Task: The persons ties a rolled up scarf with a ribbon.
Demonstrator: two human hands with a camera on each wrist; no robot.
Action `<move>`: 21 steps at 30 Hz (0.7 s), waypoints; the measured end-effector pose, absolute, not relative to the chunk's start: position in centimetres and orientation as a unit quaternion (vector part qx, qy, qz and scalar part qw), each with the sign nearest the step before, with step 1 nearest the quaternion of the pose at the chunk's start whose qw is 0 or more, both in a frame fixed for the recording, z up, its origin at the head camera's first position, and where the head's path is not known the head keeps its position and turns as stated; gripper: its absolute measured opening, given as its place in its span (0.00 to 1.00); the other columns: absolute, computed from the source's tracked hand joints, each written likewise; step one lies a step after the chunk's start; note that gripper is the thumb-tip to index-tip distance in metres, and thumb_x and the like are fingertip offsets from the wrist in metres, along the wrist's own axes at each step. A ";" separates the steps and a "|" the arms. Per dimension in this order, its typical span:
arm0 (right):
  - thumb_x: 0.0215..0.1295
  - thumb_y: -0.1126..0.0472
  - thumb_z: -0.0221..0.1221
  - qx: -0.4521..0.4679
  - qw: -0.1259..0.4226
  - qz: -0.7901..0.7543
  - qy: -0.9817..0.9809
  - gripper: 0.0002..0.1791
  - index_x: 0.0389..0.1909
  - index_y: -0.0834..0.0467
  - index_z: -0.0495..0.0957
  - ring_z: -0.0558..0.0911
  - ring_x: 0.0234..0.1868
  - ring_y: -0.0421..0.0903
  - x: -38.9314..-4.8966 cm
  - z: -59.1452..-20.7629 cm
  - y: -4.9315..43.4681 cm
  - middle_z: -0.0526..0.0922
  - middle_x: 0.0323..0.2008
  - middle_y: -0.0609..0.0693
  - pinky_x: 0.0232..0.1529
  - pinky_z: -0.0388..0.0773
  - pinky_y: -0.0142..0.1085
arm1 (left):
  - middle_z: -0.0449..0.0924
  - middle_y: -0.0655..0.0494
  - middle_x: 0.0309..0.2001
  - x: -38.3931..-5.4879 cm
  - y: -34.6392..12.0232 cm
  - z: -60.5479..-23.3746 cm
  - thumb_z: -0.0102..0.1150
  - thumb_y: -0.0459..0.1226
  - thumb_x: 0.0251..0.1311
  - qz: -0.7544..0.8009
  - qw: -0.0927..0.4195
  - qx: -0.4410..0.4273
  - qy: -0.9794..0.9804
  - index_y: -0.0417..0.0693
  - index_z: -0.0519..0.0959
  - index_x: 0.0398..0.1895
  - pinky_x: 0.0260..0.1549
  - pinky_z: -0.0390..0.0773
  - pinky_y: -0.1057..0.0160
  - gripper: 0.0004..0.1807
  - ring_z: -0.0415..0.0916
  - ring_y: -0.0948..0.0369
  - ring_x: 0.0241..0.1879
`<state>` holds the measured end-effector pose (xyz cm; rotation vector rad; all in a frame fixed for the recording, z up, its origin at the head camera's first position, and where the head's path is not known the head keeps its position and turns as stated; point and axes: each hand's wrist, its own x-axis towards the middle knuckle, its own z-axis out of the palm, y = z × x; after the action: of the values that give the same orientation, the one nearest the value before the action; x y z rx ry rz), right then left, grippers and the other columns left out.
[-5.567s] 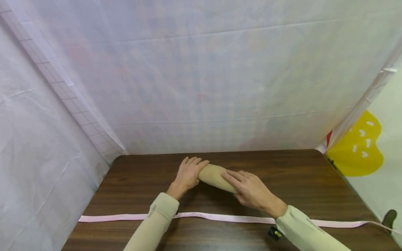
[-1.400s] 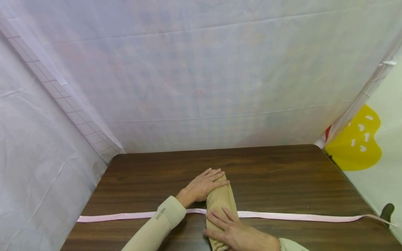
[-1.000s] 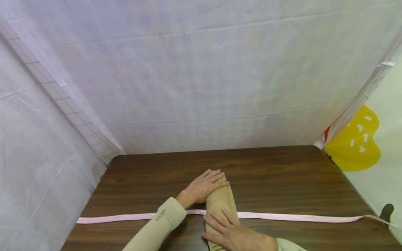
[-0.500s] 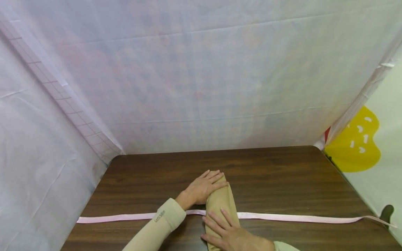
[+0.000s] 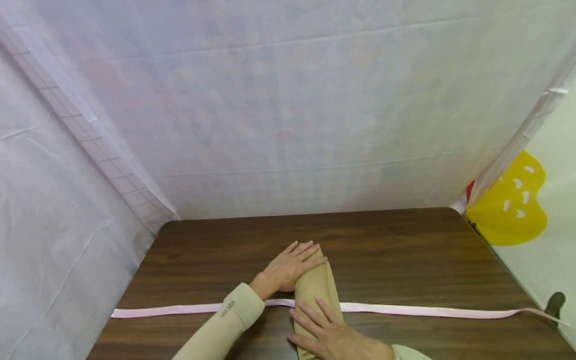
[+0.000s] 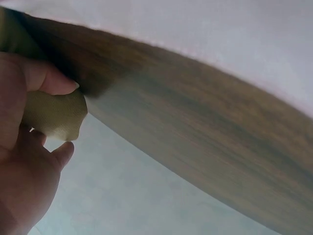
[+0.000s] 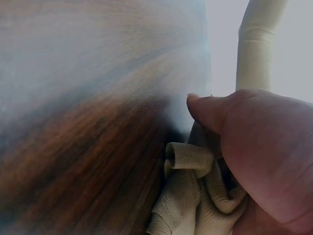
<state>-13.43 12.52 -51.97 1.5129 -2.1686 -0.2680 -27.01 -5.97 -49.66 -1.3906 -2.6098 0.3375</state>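
Observation:
A rolled-up tan cloth (image 5: 312, 285) lies on the brown table, pointing away from me, across a pale pink ribbon (image 5: 405, 311). My left hand (image 5: 288, 267) rests over its far end with fingers stretched out. Nearer to me, my right hand (image 5: 330, 332) lies on the roll, fingers spread. The left wrist view has the cloth's end (image 6: 56, 115) between thumb and a lower finger. Folded layers of ribbed fabric (image 7: 183, 196) show at the near end in the right wrist view, below my right thumb.
The ribbon runs crosswise over the wood-grain table (image 5: 405, 250), its right end passing the table's edge. A white sheet (image 5: 288, 125) hangs behind. On the right are a yellow shape (image 5: 510, 210) with white marks and a dark rounded object (image 5: 554, 306).
Earlier the roll was held slanted beyond the ribbon between both hands. It has since been turned lengthwise and set across the ribbon. Over the last second hands and roll are nearly still.

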 end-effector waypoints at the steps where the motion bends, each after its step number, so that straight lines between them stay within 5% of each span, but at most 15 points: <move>1: 0.67 0.25 0.39 0.553 0.239 -0.097 -0.792 0.38 0.68 0.43 0.70 0.44 0.78 0.62 -13.4 -51.9 12.5 0.66 0.70 0.58 0.72 0.20 0.59 | 0.52 0.51 0.78 -27.0 -6.0 -49.6 0.68 0.46 0.57 0.113 0.084 -0.464 -0.874 0.64 0.53 0.78 0.72 0.57 0.48 0.48 0.48 0.53 0.77; 6: 0.68 0.26 0.40 0.559 0.227 -0.089 -0.793 0.39 0.69 0.45 0.69 0.39 0.78 0.61 -13.4 -51.4 12.7 0.62 0.73 0.60 0.71 0.19 0.58 | 0.51 0.51 0.78 -26.8 -6.2 -49.5 0.71 0.43 0.54 0.121 0.087 -0.452 -0.879 0.63 0.51 0.79 0.71 0.57 0.47 0.51 0.48 0.53 0.77; 14: 0.63 0.27 0.50 0.592 0.201 0.002 -0.781 0.44 0.72 0.52 0.66 0.65 0.71 0.61 -13.5 -50.1 13.8 0.57 0.75 0.63 0.75 0.23 0.51 | 0.49 0.51 0.78 -26.7 -6.7 -49.4 0.72 0.37 0.51 0.104 0.071 -0.426 -0.896 0.63 0.51 0.79 0.72 0.55 0.45 0.54 0.47 0.52 0.77; 21: 0.73 0.37 0.47 0.587 0.140 0.061 -0.795 0.37 0.75 0.53 0.59 0.61 0.73 0.60 -13.6 -48.6 14.7 0.54 0.76 0.61 0.76 0.29 0.43 | 0.52 0.50 0.78 -26.6 -7.7 -49.0 0.64 0.30 0.57 0.078 0.065 -0.402 -0.910 0.62 0.51 0.79 0.71 0.57 0.46 0.49 0.52 0.51 0.75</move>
<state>-13.63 14.68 -48.57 1.6967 -2.2955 0.1748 -26.58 -7.71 -48.98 -1.2118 -2.7473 0.2352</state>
